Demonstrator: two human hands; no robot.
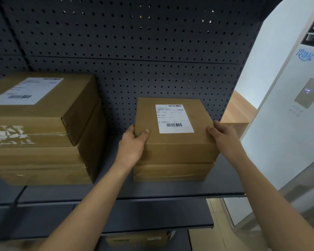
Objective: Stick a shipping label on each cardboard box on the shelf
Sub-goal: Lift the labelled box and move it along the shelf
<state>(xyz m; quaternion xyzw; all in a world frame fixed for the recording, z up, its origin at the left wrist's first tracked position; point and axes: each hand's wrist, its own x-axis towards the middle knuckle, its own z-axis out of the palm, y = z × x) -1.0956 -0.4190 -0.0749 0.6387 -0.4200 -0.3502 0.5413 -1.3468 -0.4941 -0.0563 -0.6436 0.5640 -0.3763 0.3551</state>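
The left hand (133, 144) grips the near-left corner of the top box (176, 140), thumb on the lid, fingers hidden behind the left side. The right hand (223, 136) clasps the near-right corner, its fingertips out of sight past the edge. The box bears a white label (174, 118), print too small to read, and sits on a second box (172, 171) on the grey shelf (152, 191). To the left, well apart, a taller stack (42, 134), cut off by the frame, carries its own label (25, 91).
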